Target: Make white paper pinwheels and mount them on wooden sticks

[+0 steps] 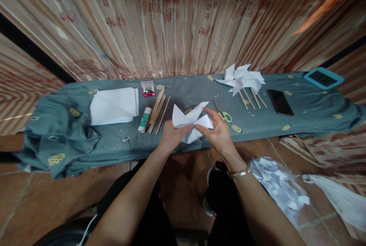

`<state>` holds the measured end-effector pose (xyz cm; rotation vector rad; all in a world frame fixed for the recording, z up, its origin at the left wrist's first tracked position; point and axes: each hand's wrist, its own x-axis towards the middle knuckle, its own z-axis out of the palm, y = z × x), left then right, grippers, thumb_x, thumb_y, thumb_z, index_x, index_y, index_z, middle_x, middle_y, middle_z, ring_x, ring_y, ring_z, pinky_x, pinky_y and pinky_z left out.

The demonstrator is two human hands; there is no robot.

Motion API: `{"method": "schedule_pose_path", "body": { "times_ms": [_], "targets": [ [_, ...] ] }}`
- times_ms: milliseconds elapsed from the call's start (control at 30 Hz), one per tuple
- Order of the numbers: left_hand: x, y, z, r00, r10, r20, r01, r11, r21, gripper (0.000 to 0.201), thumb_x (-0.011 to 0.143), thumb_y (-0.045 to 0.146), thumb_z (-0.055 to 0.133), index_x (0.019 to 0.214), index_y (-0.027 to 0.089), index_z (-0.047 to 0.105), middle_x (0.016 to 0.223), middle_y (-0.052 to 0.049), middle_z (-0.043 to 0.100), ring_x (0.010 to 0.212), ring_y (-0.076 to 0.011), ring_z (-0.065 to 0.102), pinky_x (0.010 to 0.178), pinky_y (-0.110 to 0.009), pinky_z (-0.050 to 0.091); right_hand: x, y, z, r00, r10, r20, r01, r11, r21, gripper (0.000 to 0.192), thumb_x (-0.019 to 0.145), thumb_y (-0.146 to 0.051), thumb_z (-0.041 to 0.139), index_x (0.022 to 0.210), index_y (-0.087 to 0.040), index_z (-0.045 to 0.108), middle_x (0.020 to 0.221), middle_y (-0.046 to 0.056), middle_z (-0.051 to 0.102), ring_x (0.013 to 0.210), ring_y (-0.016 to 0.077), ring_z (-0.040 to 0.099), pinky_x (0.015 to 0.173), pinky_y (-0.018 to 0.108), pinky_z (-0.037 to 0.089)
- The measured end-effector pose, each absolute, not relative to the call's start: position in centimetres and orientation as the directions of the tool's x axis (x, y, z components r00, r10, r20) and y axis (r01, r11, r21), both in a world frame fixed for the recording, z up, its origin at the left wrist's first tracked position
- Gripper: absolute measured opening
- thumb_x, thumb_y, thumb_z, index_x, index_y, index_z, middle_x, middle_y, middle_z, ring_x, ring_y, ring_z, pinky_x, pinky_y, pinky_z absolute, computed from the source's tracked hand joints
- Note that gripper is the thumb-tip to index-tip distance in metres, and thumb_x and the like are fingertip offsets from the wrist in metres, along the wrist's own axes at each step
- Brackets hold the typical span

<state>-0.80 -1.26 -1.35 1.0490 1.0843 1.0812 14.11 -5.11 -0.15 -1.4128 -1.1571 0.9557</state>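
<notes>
Teal pineapple-print cloth (197, 86) spreads beneath a white paper pinwheel (184, 121) near its near edge; left hand (171, 135) and right hand (219, 133), equally close, pinch it from either side, thumbs converging on its centre.

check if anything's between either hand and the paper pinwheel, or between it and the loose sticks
Nothing visible blocks the hands: the left hand and right hand both hold the pinwheel. Toward the sticks, the left hand sits close by, at the pinwheel's near left edge; no other object shows between.
</notes>
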Motion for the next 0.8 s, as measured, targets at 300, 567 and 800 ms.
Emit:
{"method": "schedule_pose_path", "body": {
  "times_ms": [300,567,800],
  "targets": [
    [-0.83,-1.36,-1.01,0.106,0.982,-0.154,-0.156,0.169,0.973,0.034,0.046,0.031,0.087,0.070,0.013,0.073,0.073,-0.005,0.074,0.067,-0.0199,0.066,0.064,-0.030,0.053,13.96,-5.06,-0.35,0.217,0.976,0.006,0.088,-0.013,-0.996,0.068,0.066,-0.033,0.076,0.128,-0.022,0.050,0.093,0.005,0.073,0.080,0.0234,0.070,0.074,0.039,0.060],
    [-0.73,-1.23,-0.76,0.108,0.981,-0.164,-0.193,0.183,0.964,0.035,0.044,0.031,0.088,0.069,0.012,0.073,0.070,-0.005,0.073,0.065,-0.0200,0.066,0.065,-0.032,0.054,13.95,-4.98,-0.26,0.225,0.974,0.008,0.098,-0.015,-0.995,0.069,0.066,-0.033,0.076,0.129,-0.020,0.049,0.093,0.006,0.073,0.074,0.0221,0.069,0.069,0.037,0.058],
    [-0.81,-1.23,-0.60,0.155,0.980,-0.126,-0.187,0.154,0.970,0.029,0.047,0.030,0.086,0.068,0.014,0.074,0.067,-0.003,0.072,0.063,-0.0177,0.064,0.063,-0.029,0.052,13.94,-4.91,-0.35,0.230,0.973,0.010,0.110,-0.015,-0.994,0.066,0.066,-0.035,0.076,0.125,-0.020,0.051,0.085,0.004,0.073,0.068,0.0212,0.068,0.065,0.036,0.058]
  ]
}}
